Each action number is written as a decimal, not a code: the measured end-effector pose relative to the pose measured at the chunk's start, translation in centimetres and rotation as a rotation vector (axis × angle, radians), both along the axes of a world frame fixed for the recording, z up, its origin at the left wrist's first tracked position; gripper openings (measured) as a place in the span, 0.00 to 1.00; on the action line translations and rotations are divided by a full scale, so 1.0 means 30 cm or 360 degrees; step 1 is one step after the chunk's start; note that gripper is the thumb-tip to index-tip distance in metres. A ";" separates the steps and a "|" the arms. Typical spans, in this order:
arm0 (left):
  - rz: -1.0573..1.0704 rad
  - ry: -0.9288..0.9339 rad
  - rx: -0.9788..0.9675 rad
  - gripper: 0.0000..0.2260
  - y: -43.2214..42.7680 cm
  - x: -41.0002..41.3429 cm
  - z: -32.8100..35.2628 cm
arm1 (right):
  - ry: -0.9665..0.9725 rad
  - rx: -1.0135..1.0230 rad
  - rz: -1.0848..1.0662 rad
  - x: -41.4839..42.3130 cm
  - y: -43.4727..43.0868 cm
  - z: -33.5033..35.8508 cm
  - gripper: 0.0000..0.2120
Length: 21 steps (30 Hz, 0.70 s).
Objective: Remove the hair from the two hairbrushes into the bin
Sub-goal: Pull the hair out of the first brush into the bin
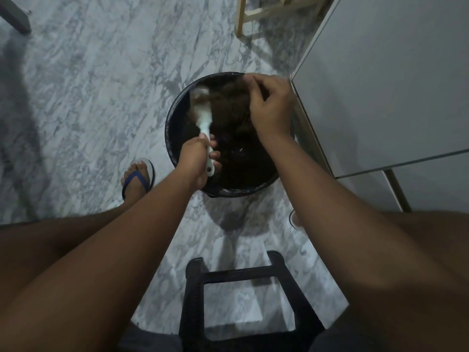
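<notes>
A round black bin (175, 153) lined with a dark bag stands on the marble floor in front of me. My left hand (196, 161) grips the handle of a white hairbrush (203, 115) held over the bin, its head blurred and matted with brown hair. My right hand (270, 106) hovers over the bin's far right side, fingers pinched on a clump of brown hair (234, 102) that stretches from the brush head. More dark hair lies inside the bin. A second hairbrush is not in sight.
A grey cabinet (380, 85) stands right of the bin, almost touching it. A black plastic stool (243, 295) sits between my knees. My foot in a blue sandal (138, 179) rests left of the bin. Wooden furniture legs (241, 16) stand beyond.
</notes>
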State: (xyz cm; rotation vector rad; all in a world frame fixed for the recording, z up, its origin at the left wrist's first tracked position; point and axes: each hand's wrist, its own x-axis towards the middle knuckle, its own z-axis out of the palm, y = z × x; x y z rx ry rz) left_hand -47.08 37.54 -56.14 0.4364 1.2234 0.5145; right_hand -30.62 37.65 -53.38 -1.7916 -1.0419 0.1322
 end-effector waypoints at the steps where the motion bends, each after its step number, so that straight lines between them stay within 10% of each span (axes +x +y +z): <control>1: 0.0045 0.0009 -0.0030 0.10 0.006 -0.007 -0.005 | -0.0012 0.0080 -0.0050 0.011 -0.007 0.008 0.07; 6: 0.0024 0.0049 -0.0015 0.09 0.007 -0.027 -0.010 | -0.0101 0.0046 -0.0158 0.042 -0.069 -0.012 0.09; 11: -0.0119 0.0015 0.0087 0.09 -0.001 -0.018 0.005 | 0.0077 -0.1354 0.0225 0.046 -0.122 -0.078 0.25; 17: -0.0287 0.0012 0.0208 0.09 -0.024 0.011 0.024 | 0.0949 -0.0947 0.0416 -0.035 -0.050 -0.028 0.33; 21: -0.0327 0.0034 0.0250 0.10 -0.020 0.015 0.025 | 0.0606 -0.0963 0.0499 -0.039 -0.028 -0.033 0.21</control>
